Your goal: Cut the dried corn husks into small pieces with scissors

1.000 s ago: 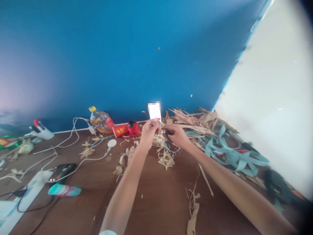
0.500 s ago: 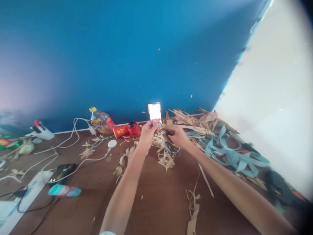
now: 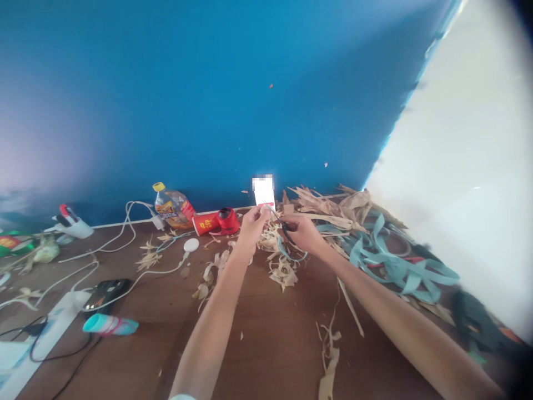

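Observation:
My right hand (image 3: 300, 230) is closed on dark-handled scissors (image 3: 287, 229), whose blades point up and left toward my left hand. The fingers of my left hand (image 3: 252, 223) are pinched together near the blade tips, on a small pale piece too small to make out. Beneath both hands lie curled tan scraps (image 3: 283, 275) of dry husk-like material and a thin blue strip. Just behind the hands, a bright white screen or card (image 3: 264, 191) stands against the blue wall.
Dry husks (image 3: 333, 208) and a blue ribbon tangle (image 3: 400, 264) lie right. Left are a yellow-capped bottle (image 3: 172, 208), a red cup (image 3: 206, 223), white cables, a turquoise roll (image 3: 110, 324), a power strip (image 3: 45, 339) and a pen holder (image 3: 79, 228). Long tan strips (image 3: 331, 361) lie near the front.
Both hands stay in nearly the same place. The fingers of my left hand have shifted slightly around the scissor tips.

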### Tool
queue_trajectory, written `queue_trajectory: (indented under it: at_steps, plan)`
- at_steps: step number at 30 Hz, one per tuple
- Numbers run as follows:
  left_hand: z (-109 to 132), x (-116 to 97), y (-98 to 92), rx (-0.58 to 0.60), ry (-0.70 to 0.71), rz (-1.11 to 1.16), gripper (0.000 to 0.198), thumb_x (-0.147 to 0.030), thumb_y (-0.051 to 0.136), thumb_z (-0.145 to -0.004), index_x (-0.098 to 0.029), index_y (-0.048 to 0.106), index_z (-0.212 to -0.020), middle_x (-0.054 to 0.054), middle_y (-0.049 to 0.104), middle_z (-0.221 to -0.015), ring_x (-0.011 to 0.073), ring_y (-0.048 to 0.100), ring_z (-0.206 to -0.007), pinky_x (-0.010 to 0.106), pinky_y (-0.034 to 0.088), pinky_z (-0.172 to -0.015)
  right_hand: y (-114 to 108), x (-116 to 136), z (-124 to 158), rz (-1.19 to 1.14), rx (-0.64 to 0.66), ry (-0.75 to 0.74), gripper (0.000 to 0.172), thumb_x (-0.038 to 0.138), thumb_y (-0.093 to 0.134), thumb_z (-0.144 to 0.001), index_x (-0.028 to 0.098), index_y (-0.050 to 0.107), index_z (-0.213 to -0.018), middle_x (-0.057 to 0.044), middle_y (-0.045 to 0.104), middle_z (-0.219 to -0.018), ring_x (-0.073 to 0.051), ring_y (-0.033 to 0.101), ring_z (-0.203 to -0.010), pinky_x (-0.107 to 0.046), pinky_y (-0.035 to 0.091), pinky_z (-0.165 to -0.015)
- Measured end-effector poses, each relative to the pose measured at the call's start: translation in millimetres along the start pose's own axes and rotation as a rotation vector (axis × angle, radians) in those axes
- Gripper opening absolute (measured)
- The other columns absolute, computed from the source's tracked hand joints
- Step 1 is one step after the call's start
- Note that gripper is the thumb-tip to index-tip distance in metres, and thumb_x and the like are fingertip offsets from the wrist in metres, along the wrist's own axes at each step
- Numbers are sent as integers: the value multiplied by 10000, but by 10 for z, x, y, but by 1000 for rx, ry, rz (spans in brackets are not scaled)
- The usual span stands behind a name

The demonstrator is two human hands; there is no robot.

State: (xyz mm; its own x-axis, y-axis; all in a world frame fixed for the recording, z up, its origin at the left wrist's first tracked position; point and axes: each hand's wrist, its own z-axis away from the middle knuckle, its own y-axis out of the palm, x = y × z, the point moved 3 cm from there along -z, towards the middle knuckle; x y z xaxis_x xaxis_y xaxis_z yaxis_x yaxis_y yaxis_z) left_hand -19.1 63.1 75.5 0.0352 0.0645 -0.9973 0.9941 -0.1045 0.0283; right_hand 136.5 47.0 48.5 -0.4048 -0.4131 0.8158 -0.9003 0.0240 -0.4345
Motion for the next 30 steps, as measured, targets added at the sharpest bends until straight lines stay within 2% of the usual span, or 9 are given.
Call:
queue_trajectory:
  at_steps: [5, 10, 15, 21, 24, 30]
  plan:
    - [-25, 5, -26, 39, -2, -8, 321, -439, 670, -728, -172, 619, -900, 30, 619, -860, 124, 567, -775, 218, 451, -642, -3, -6, -2, -16, 18, 3, 258, 206, 564, -726, 142, 722, -919, -12, 622, -636, -130, 515, -551, -233, 391, -559]
    - [-37, -4, -30, 79, -2, -17, 326, -440, 662, -733, -158, 601, -886, 16, 595, -746, 102, 546, -655, 203, 399, -568, -19, 11, 1, 10, 22, 14, 245, 234, 577, -722, 144, 717, -903, 7, 598, -608, -121, 487, -552, -225, 369, -548]
    - [-30, -27, -15, 110, 25, -18, 296, -402, 674, -725, -149, 607, -862, -15, 546, -683, 67, 472, -573, 201, 369, -561, -51, 15, -17, 32, 23, -8, 216, 233, 581, -697, 139, 709, -844, -7, 603, -679, -134, 487, -623, -224, 368, -561]
    - [-36, -32, -33, 102, 34, 22, 296, -414, 688, -721, -148, 628, -837, -13, 532, -687, 64, 450, -588, 198, 371, -574, -95, 51, -20, 13, 62, -7, 202, 272, 567, -729, 135, 693, -808, -2, 563, -652, -115, 445, -592, -221, 337, -533]
    - [-42, -23, -49, 106, 33, 47, 309, -424, 687, -729, -152, 647, -870, -19, 505, -660, 65, 439, -589, 196, 370, -574, -119, 71, -17, 13, 65, 10, 213, 269, 541, -745, 135, 694, -807, 12, 521, -578, -105, 421, -538, -222, 314, -507]
    - [-46, -25, -49, 94, 26, 70, 340, -442, 710, -711, -152, 656, -881, -13, 517, -682, 63, 446, -600, 192, 376, -579, -136, 100, -24, 7, -3, 15, 254, 280, 582, -704, 131, 714, -861, 4, 543, -577, -117, 441, -537, -230, 328, -506]
